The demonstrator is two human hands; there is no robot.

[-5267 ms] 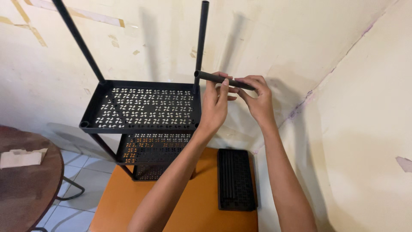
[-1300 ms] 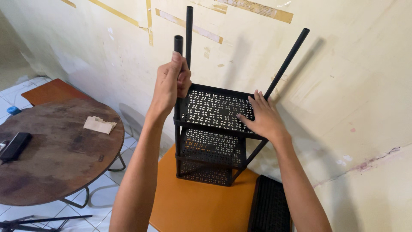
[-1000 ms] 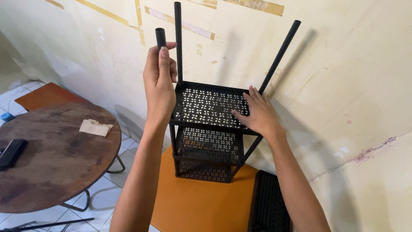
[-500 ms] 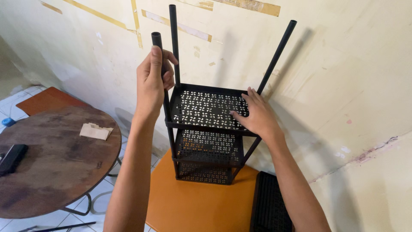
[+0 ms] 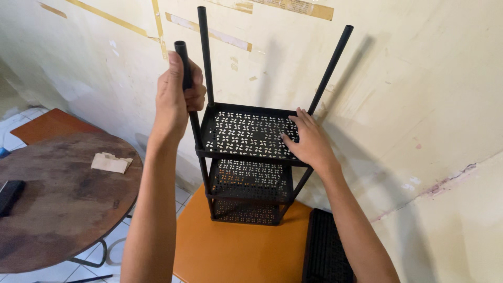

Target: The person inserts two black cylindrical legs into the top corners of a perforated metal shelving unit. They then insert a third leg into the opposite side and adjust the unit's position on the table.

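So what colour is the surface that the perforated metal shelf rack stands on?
Orange, a flat orange board under the black perforated shelf rack; head view.

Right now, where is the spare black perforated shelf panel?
In the head view the spare shelf panel leans at the wall's foot, lower right, beside the orange board under the black rack.

Middle of the black pole (image 5: 182, 52) hidden inside the left hand (image 5: 175, 97), black tray (image 5: 327, 251) cut off by the bottom edge, dark flat thing (image 5: 9, 195) at the table's (image 5: 63, 209) left edge half out of the picture
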